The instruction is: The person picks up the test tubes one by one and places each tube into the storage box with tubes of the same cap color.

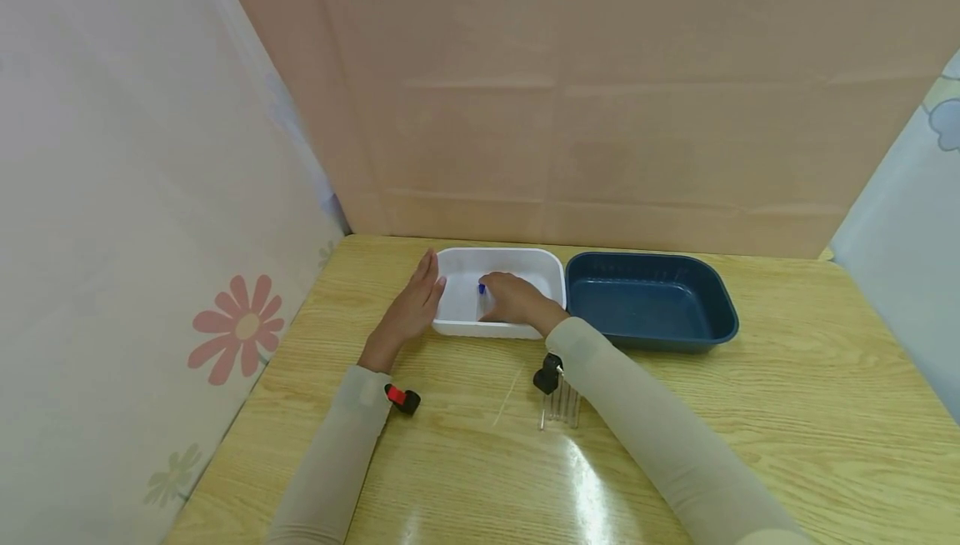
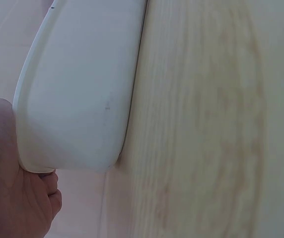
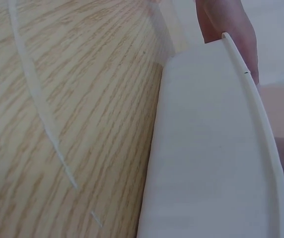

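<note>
A white plastic tray (image 1: pixel 498 330) stands on the wooden table. My left hand (image 1: pixel 411 305) holds its left end, thumb over the rim and fingers along the outside, as the left wrist view shows close up. My right hand (image 1: pixel 517 299) reaches down into the tray from the right. Its fingers grip a small clear tube with a blue cap (image 1: pixel 482 288), which stands roughly upright inside the tray. The palm side of this hand is hidden. In the right wrist view, the tray's outer wall (image 3: pixel 206 139) covers most of the right hand.
A dark blue tray (image 1: pixel 648 299) sits against the white tray's right side. Several thin clear tubes (image 1: pixel 562 403) lie on the table (image 1: pixel 465 462), partly under the right forearm. A brown paper-like wall (image 1: pixel 562 112) rises behind the trays.
</note>
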`<state>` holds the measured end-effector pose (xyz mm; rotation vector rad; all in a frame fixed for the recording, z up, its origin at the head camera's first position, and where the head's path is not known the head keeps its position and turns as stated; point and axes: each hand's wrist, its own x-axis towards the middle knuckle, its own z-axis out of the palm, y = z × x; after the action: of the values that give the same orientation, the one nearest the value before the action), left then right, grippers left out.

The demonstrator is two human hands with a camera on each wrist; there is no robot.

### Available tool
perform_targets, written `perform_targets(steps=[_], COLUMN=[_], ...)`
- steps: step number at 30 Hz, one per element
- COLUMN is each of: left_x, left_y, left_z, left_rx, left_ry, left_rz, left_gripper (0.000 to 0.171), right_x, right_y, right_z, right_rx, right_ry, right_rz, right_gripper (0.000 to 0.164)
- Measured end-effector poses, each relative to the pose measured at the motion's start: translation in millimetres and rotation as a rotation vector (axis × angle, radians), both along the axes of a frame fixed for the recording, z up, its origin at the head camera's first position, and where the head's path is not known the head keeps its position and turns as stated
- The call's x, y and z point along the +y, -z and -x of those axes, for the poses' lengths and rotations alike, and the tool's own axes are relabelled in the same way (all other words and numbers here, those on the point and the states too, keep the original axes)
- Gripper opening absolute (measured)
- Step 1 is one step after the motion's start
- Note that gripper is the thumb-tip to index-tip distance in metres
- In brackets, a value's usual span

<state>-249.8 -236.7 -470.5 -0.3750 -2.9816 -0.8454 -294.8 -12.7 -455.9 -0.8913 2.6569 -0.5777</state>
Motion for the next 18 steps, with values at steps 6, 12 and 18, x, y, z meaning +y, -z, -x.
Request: perform_targets(steps=[6,12,18], left_x=[0,-1,0], left_y=[2.2,1.9,1.7], left_z=[1.8,0.9,-0.6], left_rx=[0.007,0.016,0.011], left_ry=[0.002,0.002,-0.009], left_rz=[0.013,0.011,-0.008], left_gripper=[0.067,0.067,0.066], right_x=[3,9,20], right_y=[-3.4,-15.5,-30.2], right_z=[-1.6,-6.5,-14.4], right_rx=[0.008,0.048,0.079], right_ry=[0.011,0.032,0.046], right_rz=[0.008,0.031,0.061], right_gripper=[0.081,0.08,0.075])
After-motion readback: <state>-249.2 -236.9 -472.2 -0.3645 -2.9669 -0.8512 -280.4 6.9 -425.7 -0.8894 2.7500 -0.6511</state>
